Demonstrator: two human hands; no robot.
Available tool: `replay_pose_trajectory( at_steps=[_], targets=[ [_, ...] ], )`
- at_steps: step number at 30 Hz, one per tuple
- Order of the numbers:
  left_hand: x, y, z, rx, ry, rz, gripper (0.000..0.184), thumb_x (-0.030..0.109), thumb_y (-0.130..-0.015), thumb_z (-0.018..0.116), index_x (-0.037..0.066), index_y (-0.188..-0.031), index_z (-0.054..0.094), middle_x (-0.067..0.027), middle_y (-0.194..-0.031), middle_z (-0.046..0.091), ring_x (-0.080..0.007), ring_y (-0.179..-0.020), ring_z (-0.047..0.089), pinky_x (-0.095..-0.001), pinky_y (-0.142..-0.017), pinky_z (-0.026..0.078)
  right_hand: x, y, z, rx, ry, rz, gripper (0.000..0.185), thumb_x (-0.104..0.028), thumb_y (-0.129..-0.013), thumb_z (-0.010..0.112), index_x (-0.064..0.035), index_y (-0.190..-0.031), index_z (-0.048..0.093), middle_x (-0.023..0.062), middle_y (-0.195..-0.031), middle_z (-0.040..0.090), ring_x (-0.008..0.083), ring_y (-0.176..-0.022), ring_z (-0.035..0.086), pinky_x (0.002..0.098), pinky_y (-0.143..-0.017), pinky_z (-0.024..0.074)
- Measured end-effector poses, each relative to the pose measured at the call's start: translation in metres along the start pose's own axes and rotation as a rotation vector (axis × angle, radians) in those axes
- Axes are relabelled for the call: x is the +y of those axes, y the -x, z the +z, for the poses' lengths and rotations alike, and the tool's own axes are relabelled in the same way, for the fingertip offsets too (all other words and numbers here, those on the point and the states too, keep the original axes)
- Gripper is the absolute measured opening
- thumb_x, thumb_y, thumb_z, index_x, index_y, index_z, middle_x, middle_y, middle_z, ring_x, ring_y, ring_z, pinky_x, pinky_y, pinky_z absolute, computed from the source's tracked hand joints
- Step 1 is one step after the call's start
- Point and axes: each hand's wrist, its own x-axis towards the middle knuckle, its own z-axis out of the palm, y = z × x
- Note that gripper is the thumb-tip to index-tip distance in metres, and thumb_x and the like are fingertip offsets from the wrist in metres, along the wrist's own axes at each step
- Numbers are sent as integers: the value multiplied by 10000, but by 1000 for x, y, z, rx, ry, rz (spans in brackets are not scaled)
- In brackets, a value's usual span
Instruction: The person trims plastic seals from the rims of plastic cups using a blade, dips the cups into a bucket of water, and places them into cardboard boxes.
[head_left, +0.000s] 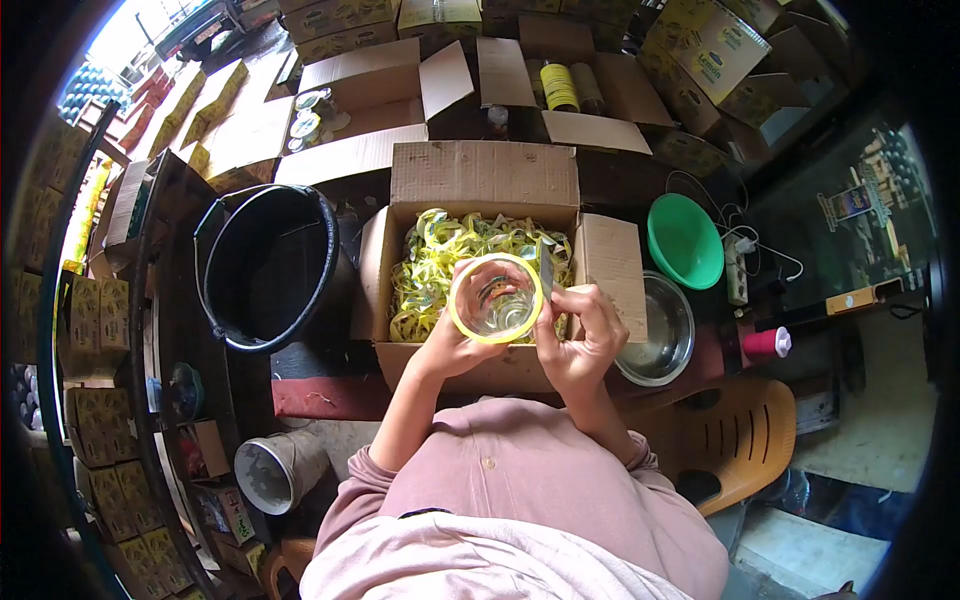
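A clear round jar with a yellow rim [497, 298] is held up with its mouth toward me. My left hand [443, 346] wraps around its left side and underside. At the jar's right side, my right hand [582, 338] pinches with thumb and forefinger. A thin greyish flat piece [546, 264] stands up from those fingers along the jar wall; whether it is a label or something stiffer I cannot tell. Behind both hands, an open cardboard box [485, 178] holds a heap of crumpled yellow-green printed wrappers [440, 250].
A black bucket [325, 290] stands left of the box. A green bowl [686, 240] and a metal bowl [685, 345] sit at right, near a power strip [736, 275] and a pink thread spool [765, 343]. Open cartons [360, 75] line the back. An orange chair [740, 440] is beside me.
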Motion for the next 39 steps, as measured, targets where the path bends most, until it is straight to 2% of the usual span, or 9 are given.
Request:
replay_pose_trajectory(
  at_steps=[10,14,18,21,22,26,32,36,39],
  targets=[
    [-5,-6,-4,20,-99,115,694,53,-640,697,38,-1223,322,-81,-1138,372,-203,-1098,422,-331,-926,386,5,1,1,-43,9,17,120,53,-659,640,1,-748,579,72,-653,554,145,-552,550,245,-524,430],
    [-15,-1,-11,-119,-128,64,807,-4,-654,682,95,-1306,217,-112,-1253,338,-218,-1170,378,-362,-975,337,9,1,-1,-42,5,36,126,59,-659,644,4,-749,575,75,-649,552,130,-559,544,234,-526,424],
    [-18,2,-7,-97,-55,44,819,37,-638,710,95,-1306,240,-103,-1255,348,-218,-1177,373,-363,-990,312,12,-1,-2,-38,-19,17,125,54,-668,650,10,-751,566,76,-651,546,124,-558,535,231,-522,419],
    [-4,0,4,88,223,-75,720,36,-631,683,52,-1255,324,-86,-1171,405,-206,-1135,409,-348,-966,351,13,4,1,20,-48,116,120,48,-681,650,17,-755,560,73,-656,541,122,-557,528,227,-512,412],
    [-14,-2,-3,-7,274,8,704,29,-659,678,60,-1264,320,-89,-1208,398,-213,-1124,433,-359,-962,355,12,4,1,25,-44,108,118,45,-684,650,16,-754,560,72,-657,540,121,-557,527,226,-510,411],
    [-10,-3,1,4,264,10,671,59,-697,691,57,-1256,320,-82,-1189,399,-236,-1107,454,-358,-944,362,3,2,-1,26,9,33,109,32,-692,650,8,-751,561,67,-661,541,122,-558,523,227,-504,411],
    [-2,-3,4,36,104,68,661,19,-710,671,70,-1258,305,-75,-1184,395,-195,-1143,407,-349,-938,361,-9,2,4,-1,56,-3,112,14,-686,651,4,-760,568,87,-701,578,161,-605,572,253,-542,441],
    [-4,2,6,108,105,2,719,0,-674,706,80,-1258,295,-69,-1188,384,-185,-1140,391,-342,-930,369,-8,1,3,2,84,-27,119,32,-670,643,8,-761,571,92,-705,580,172,-609,579,257,-550,447],
    [-4,2,4,21,92,35,729,4,-659,722,82,-1250,302,-69,-1191,378,-192,-1139,393,-347,-932,372,-6,0,2,-1,51,-22,123,38,-662,642,7,-760,573,93,-700,576,174,-604,576,258,-550,447]
  ],
)
